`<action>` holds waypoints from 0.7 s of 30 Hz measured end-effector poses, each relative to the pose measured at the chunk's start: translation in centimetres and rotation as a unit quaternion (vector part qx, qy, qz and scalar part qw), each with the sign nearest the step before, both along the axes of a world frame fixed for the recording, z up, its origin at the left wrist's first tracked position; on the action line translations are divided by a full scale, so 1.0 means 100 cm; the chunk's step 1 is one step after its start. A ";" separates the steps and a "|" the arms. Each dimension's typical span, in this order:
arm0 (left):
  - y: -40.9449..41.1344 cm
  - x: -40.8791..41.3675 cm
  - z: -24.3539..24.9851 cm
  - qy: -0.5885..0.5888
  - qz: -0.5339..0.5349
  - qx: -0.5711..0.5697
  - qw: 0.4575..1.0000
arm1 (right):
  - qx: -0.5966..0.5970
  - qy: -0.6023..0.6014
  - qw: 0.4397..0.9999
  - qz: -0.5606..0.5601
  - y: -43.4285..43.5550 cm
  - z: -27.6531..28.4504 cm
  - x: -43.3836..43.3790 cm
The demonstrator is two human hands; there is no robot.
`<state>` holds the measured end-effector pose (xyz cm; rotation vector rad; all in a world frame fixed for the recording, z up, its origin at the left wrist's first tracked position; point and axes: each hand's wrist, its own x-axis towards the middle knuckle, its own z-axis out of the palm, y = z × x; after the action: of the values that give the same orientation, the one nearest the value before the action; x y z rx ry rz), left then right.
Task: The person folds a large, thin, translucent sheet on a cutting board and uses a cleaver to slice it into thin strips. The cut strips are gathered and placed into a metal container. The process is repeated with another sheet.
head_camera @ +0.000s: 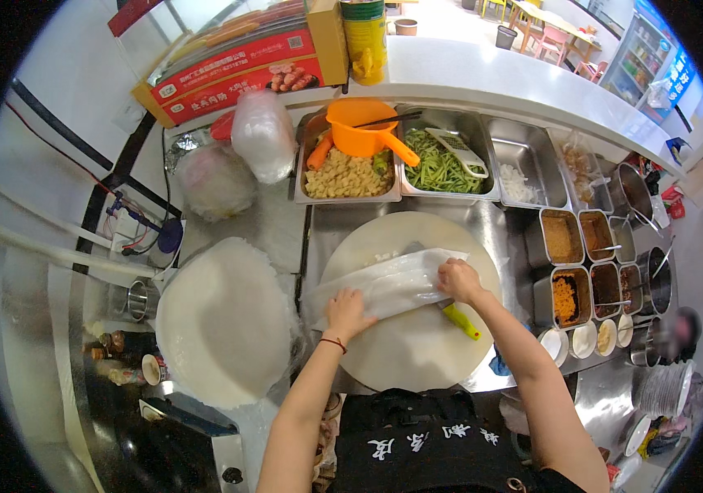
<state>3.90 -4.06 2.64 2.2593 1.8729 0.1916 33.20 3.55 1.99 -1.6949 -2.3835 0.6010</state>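
A folded translucent white sheet, likely a starch noodle sheet, lies slantwise across a round white cutting board. My left hand rests with spread fingers on the sheet's lower left part. Curled fingers of my right hand are at its right end; whether they pinch it is unclear. Partly under the sheet lies a knife with a yellow-green handle, its blade mostly hidden. Small white bits are on the board behind the sheet. Left of the board is a stack of round white sheets on plastic film.
Beyond the board stand steel pans of diced food, shredded cucumber with a grater, and white pieces. An orange strainer rests on the first. Seasoning containers line the right; bagged items sit at the back left.
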 end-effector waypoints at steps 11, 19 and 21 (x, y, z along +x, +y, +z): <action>-0.052 -0.027 -0.018 -0.074 -0.105 -0.069 0.989 | 0.033 0.043 0.994 0.094 -0.056 0.026 0.040; -0.064 -0.031 -0.017 -0.104 -0.104 -0.080 0.986 | 0.027 0.008 1.000 -0.001 -0.063 0.035 0.037; -0.048 -0.039 -0.012 -0.116 -0.078 -0.070 0.988 | 0.035 0.012 0.999 -0.024 -0.043 0.051 0.033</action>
<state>-0.04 -8.87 1.49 2.1715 1.5381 0.2765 36.50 -0.79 7.07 -1.7011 -2.3112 0.5206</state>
